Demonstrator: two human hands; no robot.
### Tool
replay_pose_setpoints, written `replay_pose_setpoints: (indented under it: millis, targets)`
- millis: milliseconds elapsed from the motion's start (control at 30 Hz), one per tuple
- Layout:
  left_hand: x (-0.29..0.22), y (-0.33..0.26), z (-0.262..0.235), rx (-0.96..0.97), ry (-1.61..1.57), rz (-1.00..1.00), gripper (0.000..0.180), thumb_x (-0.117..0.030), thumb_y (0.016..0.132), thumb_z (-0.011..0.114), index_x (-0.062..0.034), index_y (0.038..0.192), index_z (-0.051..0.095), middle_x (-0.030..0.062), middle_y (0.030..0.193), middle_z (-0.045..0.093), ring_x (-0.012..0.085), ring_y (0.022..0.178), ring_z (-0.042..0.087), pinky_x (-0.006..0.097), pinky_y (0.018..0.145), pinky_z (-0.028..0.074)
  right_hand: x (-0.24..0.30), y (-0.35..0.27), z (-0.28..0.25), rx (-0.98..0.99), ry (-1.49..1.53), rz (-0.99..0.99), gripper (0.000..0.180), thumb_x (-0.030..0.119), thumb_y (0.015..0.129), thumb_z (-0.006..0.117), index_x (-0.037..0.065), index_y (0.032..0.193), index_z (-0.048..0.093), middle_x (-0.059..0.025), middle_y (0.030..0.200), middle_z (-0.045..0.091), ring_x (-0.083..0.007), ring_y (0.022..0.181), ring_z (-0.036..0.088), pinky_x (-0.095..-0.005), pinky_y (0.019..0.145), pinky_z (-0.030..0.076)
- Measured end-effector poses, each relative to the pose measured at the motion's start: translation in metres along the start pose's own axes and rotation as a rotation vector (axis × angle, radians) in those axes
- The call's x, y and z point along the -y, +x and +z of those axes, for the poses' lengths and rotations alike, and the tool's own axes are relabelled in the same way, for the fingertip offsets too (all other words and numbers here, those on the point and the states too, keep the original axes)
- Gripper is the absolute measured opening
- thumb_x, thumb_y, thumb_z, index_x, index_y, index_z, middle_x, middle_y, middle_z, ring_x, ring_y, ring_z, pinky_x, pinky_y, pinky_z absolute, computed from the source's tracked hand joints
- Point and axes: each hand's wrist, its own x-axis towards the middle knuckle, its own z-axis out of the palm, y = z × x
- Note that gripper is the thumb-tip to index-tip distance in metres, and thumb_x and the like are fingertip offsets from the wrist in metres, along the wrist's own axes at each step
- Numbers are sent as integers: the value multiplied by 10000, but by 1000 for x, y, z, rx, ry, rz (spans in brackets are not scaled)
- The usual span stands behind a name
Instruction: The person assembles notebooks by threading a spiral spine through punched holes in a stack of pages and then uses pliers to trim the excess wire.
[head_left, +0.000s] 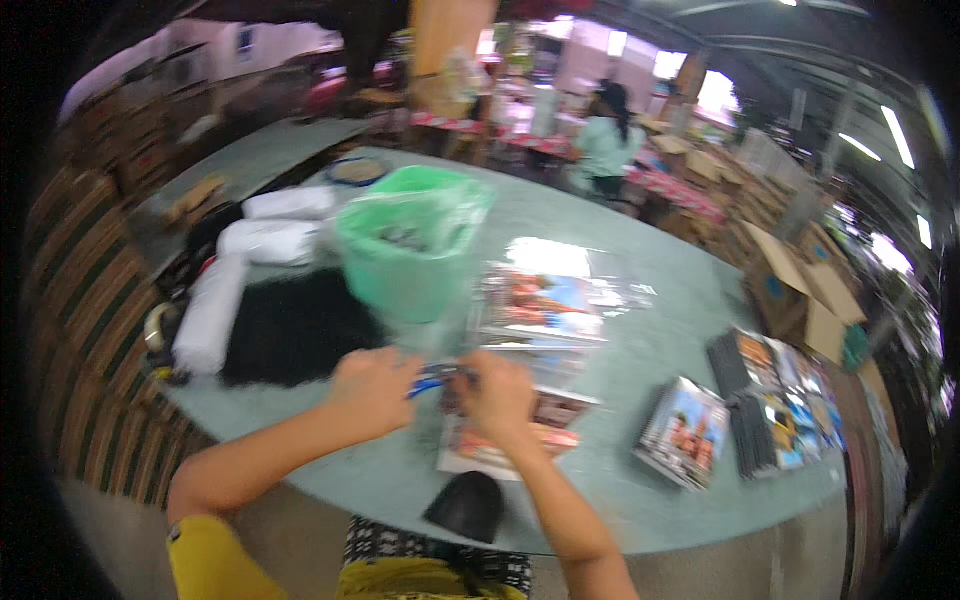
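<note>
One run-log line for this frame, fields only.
left hand: grips blue item | right hand: grips same item | below: clear printed packets | behind: green bag-lined bin

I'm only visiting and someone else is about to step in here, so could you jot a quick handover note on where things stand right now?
Left hand and right hand: both close together over the table, pinching a small blue item; blur hides exactly what it is.
Under the hands: a clear packet with a printed card.
Behind it: more clear packets lying flat, and a green bag-lined bin.
Right side: rows of finished-looking packs.
Left: a black pile and white rolls.
Done: the rows at right appear packed. Left: the packet in hand and those behind.
</note>
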Motion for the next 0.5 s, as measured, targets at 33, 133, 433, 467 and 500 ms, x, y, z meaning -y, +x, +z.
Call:
replay_pose_setpoints:
  millis: [33, 133, 433, 467, 500]
  targets:
    - [3, -3, 9, -68, -88, -6, 385, -296, 731, 633, -80, 1045, 570, 135, 873, 589, 321, 799, 600, 441, 692, 455, -2, 0, 0, 7, 35, -24, 180, 205, 740, 684, 118, 891, 636, -92, 816, 652, -283, 773, 623, -416, 704, 450]
    - [15, -17, 22, 15, -284, -69, 388, -343, 737, 661, -62, 992, 583, 145, 858, 599, 345, 823, 601, 443, 687, 475, -12, 9, 1, 12, 26, -59, 197, 287, 800, 641, 111, 884, 623, -84, 805, 649, -274, 767, 622, -409, 661, 429]
    - [13, -46, 105, -13, -157, 26, 531, -514, 749, 641, -40, 984, 604, 209, 831, 619, 374, 862, 593, 435, 755, 474, -9, 9, 10, -134, 39, -155, 229, 327, 853, 582, 106, 910, 584, -76, 743, 630, -268, 701, 609, -405, 649, 409]
    - [-5, -41, 107, 39, -307, -38, 555, -522, 746, 640, -36, 1011, 596, 208, 823, 619, 379, 868, 591, 441, 764, 473, -12, 8, 7, -151, 104, -154, 213, 309, 848, 593, 106, 910, 580, -76, 744, 630, -269, 706, 608, -404, 643, 410]
    - [-25, -37, 98, 240, -430, -102, 575, -516, 756, 633, -37, 1070, 573, 210, 833, 622, 393, 891, 587, 448, 788, 469, -13, 8, 6, -97, 121, -100, 196, 287, 835, 605, 110, 915, 576, -75, 755, 631, -268, 720, 607, -400, 649, 411]
